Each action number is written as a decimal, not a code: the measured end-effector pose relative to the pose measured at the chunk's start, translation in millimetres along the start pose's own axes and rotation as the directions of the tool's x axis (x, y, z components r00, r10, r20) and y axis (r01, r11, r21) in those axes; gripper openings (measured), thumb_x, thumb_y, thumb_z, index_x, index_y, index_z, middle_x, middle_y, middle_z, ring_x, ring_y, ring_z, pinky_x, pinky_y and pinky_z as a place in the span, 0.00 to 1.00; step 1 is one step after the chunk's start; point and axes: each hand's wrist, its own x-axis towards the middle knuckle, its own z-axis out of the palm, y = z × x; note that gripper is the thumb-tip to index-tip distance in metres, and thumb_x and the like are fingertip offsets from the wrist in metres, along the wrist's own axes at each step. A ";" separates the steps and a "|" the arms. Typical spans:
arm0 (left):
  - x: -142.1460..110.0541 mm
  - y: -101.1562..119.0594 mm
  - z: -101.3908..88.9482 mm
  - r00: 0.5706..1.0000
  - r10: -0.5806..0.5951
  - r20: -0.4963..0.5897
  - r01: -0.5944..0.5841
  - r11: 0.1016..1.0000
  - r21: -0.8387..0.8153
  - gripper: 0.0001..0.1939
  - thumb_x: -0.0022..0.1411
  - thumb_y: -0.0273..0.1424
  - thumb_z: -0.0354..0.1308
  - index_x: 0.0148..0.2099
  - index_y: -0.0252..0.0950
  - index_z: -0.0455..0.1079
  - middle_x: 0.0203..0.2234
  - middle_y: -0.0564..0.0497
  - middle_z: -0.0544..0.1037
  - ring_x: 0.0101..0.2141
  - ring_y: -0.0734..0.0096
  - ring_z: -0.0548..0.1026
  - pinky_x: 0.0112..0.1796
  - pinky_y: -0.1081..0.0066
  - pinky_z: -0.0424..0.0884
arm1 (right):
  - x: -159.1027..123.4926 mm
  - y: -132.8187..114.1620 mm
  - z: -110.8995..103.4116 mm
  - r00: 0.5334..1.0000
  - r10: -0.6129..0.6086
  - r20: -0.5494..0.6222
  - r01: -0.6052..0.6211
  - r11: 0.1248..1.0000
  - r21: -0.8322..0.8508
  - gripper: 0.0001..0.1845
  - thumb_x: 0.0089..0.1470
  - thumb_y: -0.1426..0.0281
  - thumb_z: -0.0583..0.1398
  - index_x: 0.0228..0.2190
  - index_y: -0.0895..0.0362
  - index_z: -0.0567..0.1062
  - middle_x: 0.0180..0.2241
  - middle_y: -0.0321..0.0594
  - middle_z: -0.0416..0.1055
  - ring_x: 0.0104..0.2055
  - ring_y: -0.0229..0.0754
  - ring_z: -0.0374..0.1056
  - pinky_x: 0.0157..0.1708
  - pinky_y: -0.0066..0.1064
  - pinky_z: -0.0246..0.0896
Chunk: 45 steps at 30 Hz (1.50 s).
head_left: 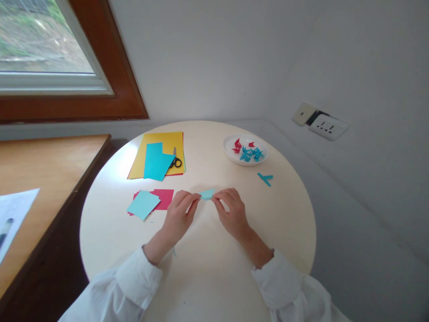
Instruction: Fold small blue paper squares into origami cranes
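Paper (pixel 207 194): pale blue, folded, over the table (pixel 208 268) between our hands.
Hands: our left hand (pixel 180 211) pinches one end, our right hand (pixel 233 212) the other.
Squares (pixel 143 205): cut paper just beside our left hand.
Scissors (pixel 174 159): on a yellow sheet (pixel 152 137), farther.
Dish (pixel 229 146): white, holding folded pieces (pixel 246 155); blue strips (pixel 266 179) nearer us.
Rim (pixel 314 219): well apart from our right hand, table stretching between.

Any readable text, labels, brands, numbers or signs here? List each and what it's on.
None readable.
Light-blue paper between left hand and right hand: no print visible.
White sheet, far left: dark blurred mark, can't be made out.
Scissors: too small to read any brand.
Wall socket: slots visible, no legible lettering.
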 end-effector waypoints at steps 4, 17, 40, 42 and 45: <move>1.0 -1.1 -1.6 1.000 0.029 0.004 -0.029 1.000 0.008 0.05 0.59 0.23 0.51 0.36 0.35 0.67 0.26 0.50 0.72 0.28 0.72 0.70 0.29 0.73 0.69 | -0.9 2.3 -0.9 0.996 0.091 0.001 -0.090 0.994 0.055 0.03 0.52 0.73 0.57 0.27 0.55 0.70 0.26 0.38 0.71 0.31 0.40 0.66 0.34 0.35 0.62; 1.4 0.7 -1.0 0.999 0.052 0.013 -0.052 0.998 0.031 0.03 0.57 0.23 0.53 0.34 0.35 0.67 0.25 0.50 0.74 0.28 0.72 0.71 0.29 0.72 0.69 | -5.6 2.8 6.5 0.956 0.283 0.078 -0.293 0.908 0.299 0.04 0.49 0.73 0.60 0.30 0.54 0.75 0.30 0.38 0.75 0.33 0.38 0.71 0.35 0.30 0.66; 2.4 1.6 -2.2 0.997 -0.033 0.068 0.034 0.999 -0.011 0.04 0.56 0.22 0.54 0.32 0.35 0.67 0.24 0.51 0.72 0.27 0.73 0.71 0.27 0.75 0.68 | -3.6 5.1 2.9 0.989 0.139 0.041 -0.145 0.966 0.214 0.04 0.50 0.75 0.59 0.29 0.54 0.73 0.28 0.38 0.73 0.32 0.39 0.69 0.34 0.31 0.66; 2.4 1.6 -2.2 0.996 -0.028 0.082 0.028 1.000 -0.006 0.05 0.56 0.21 0.53 0.32 0.35 0.67 0.24 0.51 0.72 0.27 0.74 0.70 0.27 0.75 0.68 | -3.2 4.8 2.6 0.994 0.109 0.027 -0.112 0.975 0.190 0.05 0.51 0.75 0.58 0.29 0.54 0.73 0.28 0.38 0.73 0.33 0.39 0.69 0.34 0.32 0.66; 1.6 0.8 -1.0 0.994 -0.023 0.104 0.026 0.999 -0.022 0.04 0.57 0.22 0.54 0.33 0.35 0.68 0.25 0.51 0.72 0.28 0.73 0.71 0.28 0.74 0.69 | -2.6 4.6 2.3 0.996 0.082 0.020 -0.084 0.985 0.153 0.05 0.51 0.76 0.58 0.28 0.54 0.72 0.27 0.38 0.72 0.33 0.40 0.68 0.34 0.33 0.66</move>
